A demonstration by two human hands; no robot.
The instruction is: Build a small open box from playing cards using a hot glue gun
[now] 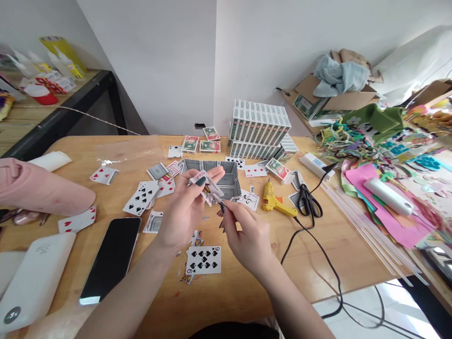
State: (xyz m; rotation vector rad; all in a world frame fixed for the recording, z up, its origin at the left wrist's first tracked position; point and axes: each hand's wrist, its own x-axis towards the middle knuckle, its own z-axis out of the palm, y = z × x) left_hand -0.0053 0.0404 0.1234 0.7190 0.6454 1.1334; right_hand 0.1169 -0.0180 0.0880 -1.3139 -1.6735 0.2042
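Observation:
My left hand [185, 205] grips a playing card [212, 188], a face card held tilted above the table, with the thumb pressed on it. At the card's lower right end, my right hand [245, 230] is closed in a pinch; its fingertips partly hide what is between them. Just behind the hands stands an open tray made of grey-backed cards [231, 175], partly covered by my left fingers. Below the hands lies a nine of spades [204, 260] on top of cut card scraps [187, 278].
A yellow glue gun [275, 200] and black-handled scissors [309, 200] lie to the right, with cords trailing over the front edge. Stacked card boxes [259, 125] stand at the back. A phone [111, 259] and a white power bank [37, 278] are at left.

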